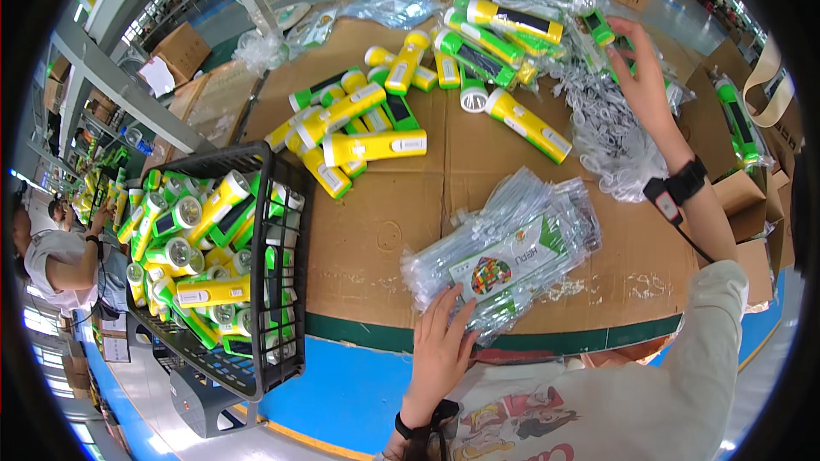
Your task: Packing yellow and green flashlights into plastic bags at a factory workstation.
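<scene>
Head view shows my left hand (440,343) lying flat, fingers spread, on the near end of a stack of clear printed bags (504,253) on the cardboard-covered table (376,230); it presses rather than grips. My right hand (642,77) stretches to the far side, fingers loosely open over a tangle of grey wrist cords (608,132), touching a bagged green flashlight (589,13); nothing is clasped. Loose yellow-and-green flashlights (359,132) lie mid-table, well apart from the bags. At my left, a black wire basket (278,290) holds more flashlights.
</scene>
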A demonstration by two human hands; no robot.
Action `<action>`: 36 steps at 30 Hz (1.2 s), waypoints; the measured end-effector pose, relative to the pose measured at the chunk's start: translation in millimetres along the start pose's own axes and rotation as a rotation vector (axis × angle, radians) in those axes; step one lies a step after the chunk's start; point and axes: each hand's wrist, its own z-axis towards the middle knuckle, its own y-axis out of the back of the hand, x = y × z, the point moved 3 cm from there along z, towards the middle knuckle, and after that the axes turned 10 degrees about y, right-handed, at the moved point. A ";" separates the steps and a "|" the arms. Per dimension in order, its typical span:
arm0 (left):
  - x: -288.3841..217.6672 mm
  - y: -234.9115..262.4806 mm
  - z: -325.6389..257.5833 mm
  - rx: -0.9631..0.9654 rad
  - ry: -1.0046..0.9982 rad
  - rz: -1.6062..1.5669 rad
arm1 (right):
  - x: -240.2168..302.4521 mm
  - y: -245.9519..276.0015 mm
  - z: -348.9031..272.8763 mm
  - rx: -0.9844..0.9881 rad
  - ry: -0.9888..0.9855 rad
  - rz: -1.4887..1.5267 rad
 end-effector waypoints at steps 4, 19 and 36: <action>3.3 -1.8 4.4 -0.022 -0.003 -0.006 | 135.5 -5.4 -103.6 0.665 0.252 0.179; 3.4 71.9 -22.9 0.963 -0.911 -1.406 | 155.6 -15.5 -165.3 0.840 0.476 0.249; -12.1 94.3 -56.1 1.112 -0.997 -1.424 | 164.0 -19.1 -153.8 0.938 0.477 0.213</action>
